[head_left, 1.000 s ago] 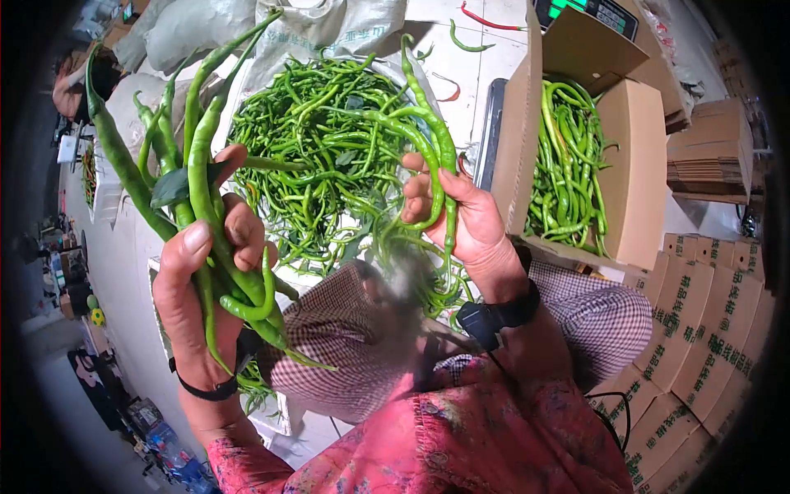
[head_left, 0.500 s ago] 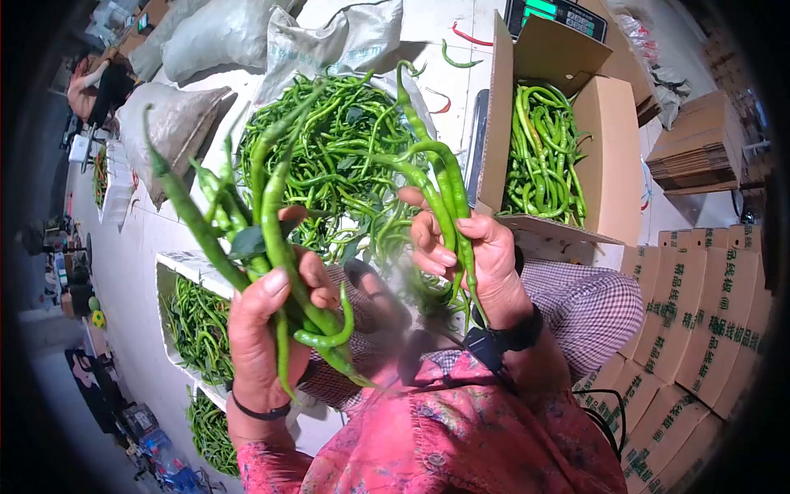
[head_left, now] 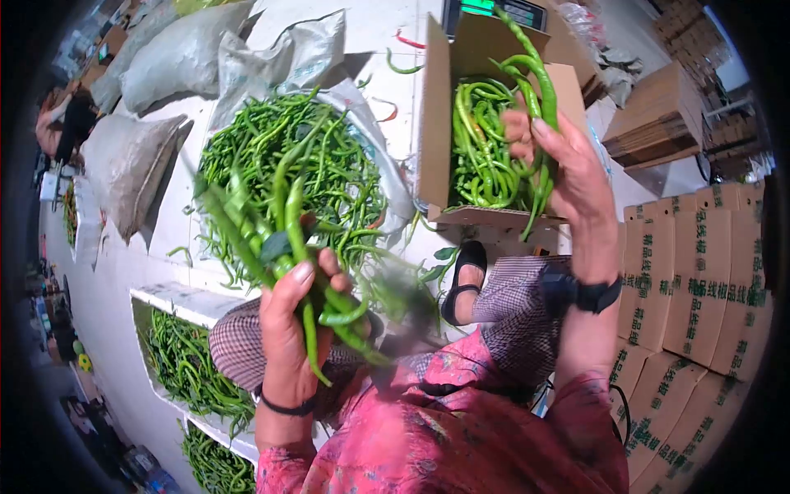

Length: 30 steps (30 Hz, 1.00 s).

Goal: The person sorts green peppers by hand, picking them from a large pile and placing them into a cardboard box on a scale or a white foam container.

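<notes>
My left hand (head_left: 290,309) is closed round a bunch of long green chili peppers (head_left: 234,222), with a dark leaf (head_left: 276,246) among them. It hovers in front of a big heap of green chilies (head_left: 329,177) on a pale sack. My right hand (head_left: 573,169) grips a few long green chilies (head_left: 533,74) over the near right part of an open cardboard box (head_left: 434,123). More green chilies (head_left: 481,156) lie inside that box, partly hidden by my right hand.
White foam boxes (head_left: 185,296) of green chilies stand at the left. Stuffed sacks (head_left: 181,62) lie behind. A scale (head_left: 494,10) sits beyond the cardboard box. Printed cartons (head_left: 691,272) are stacked at the right, flattened cardboard (head_left: 654,123) behind them. Another person (head_left: 62,123) is far left.
My right hand has moved right and away from me, from beside the left hand to over the cardboard box, still holding chilies. My left hand keeps its bunch. The view has turned rightward.
</notes>
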Tool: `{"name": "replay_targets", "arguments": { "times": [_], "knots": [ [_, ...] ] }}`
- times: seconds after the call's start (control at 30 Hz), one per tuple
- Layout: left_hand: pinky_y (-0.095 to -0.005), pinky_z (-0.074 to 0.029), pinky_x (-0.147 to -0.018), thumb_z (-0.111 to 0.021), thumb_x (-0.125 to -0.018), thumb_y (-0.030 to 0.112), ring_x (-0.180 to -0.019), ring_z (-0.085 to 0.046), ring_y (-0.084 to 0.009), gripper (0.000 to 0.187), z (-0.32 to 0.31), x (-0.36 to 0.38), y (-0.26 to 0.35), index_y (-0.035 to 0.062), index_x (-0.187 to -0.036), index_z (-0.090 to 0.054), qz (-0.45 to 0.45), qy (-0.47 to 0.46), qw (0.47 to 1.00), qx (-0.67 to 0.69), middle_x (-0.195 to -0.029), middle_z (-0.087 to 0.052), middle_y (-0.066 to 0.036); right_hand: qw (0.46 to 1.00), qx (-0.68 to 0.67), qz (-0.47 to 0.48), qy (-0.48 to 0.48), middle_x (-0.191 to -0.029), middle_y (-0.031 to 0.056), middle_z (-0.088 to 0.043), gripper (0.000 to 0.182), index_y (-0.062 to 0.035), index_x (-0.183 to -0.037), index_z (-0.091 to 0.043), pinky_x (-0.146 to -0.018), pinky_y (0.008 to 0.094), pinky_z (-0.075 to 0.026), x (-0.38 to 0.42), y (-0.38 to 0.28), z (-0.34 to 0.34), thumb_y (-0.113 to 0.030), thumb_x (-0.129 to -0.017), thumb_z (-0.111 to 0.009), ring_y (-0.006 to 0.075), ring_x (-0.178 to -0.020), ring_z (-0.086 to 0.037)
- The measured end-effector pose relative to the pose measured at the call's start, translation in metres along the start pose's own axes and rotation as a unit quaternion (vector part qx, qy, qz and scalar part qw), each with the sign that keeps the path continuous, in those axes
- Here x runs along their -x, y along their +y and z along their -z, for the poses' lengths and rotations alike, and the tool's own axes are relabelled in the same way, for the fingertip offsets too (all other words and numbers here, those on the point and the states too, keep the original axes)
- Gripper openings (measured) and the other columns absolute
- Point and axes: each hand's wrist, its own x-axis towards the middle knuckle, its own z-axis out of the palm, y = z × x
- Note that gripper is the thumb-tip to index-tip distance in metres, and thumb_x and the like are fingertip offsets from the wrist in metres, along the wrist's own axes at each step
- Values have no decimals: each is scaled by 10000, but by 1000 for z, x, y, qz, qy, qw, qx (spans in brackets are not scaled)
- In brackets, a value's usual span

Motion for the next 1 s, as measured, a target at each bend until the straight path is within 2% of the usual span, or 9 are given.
{"name": "replay_targets", "arguments": {
  "times": [0.07,0.13,0.27,0.37,0.5,0.57,0.7,0.83,1.0],
  "knots": [
    [-305,-541,-743,-607,-872,147,-809,-611,-200,556,20,-21,-8,9,-1373,-409,1,-67,997,38,-976,-625,-112,945,287,3,156,-1270,176,-573,601,71,-1366,-413,-1012,323,-414,-9,5,9,-242,-909,-644,199,-1204,-521],
    [-330,-531,-779,-616,-860,141,-823,-611,-214,518,28,-32,-15,9,-1333,-451,41,-99,986,125,-994,-632,-120,952,255,37,165,-1290,178,-568,577,67,-1358,-439,-1064,346,-371,1,3,-2,-241,-910,-635,220,-1251,-499],
    [-309,-457,-759,-628,-832,203,-788,-549,-178,571,35,-39,-26,44,-1343,-431,78,-64,988,113,-947,-573,-99,992,107,-53,-46,-1070,39,-649,283,-4,-1174,-612,-818,251,-490,44,7,-70,-132,-923,-597,105,-931,-614],
    [-337,-469,-765,-610,-864,190,-803,-554,-183,476,38,-44,-33,-12,-1269,-464,75,-68,986,132,-950,-576,-99,977,112,-116,-138,-1056,77,-616,280,20,-1164,-608,-837,277,-500,51,49,-110,-114,-918,-611,103,-945,-588],
    [-378,-517,-909,-645,-848,125,-965,-624,-235,505,43,-44,-38,-19,-1301,-475,67,-45,992,102,-1098,-616,-124,966,108,-204,-116,-1065,119,-602,323,-22,-1141,-621,-813,307,-510,51,78,-138,-153,-854,-687,167,-949,-607],
    [-376,-523,-917,-632,-853,111,-1009,-616,-225,505,47,-46,-41,-23,-1311,-467,66,-63,994,58,-1152,-595,-121,951,299,-23,-69,-1054,146,-603,313,-25,-1060,-637,-799,347,-512,52,81,-145,-174,-800,-726,255,-945,-626],
    [-348,-539,-836,-631,-850,101,-982,-621,-201,453,46,-48,-44,-29,-1266,-509,53,-74,996,11,-1130,-610,-119,927,352,4,-132,-1020,197,-619,278,23,-991,-637,-819,366,-505,54,85,-144,-166,-795,-697,334,-999,-619],
    [-325,-533,-808,-639,-843,97,-948,-634,-201,433,55,-52,-50,-42,-1239,-536,86,-63,994,18,-1074,-641,-116,959,223,-140,-105,-988,180,-657,266,32,-1068,-625,-876,340,-483,55,83,-137,-156,-890,-567,257,-988,-637],
    [-369,-582,-853,-590,-869,69,-1020,-632,-265,366,53,-61,-55,-95,-1192,-540,78,-38,993,86,-1110,-634,-171,982,25,-155,-101,-1008,121,-658,295,51,-1148,-556,-872,312,-477,49,87,-125,-176,-971,-490,159,-911,-611]
  ]
}}
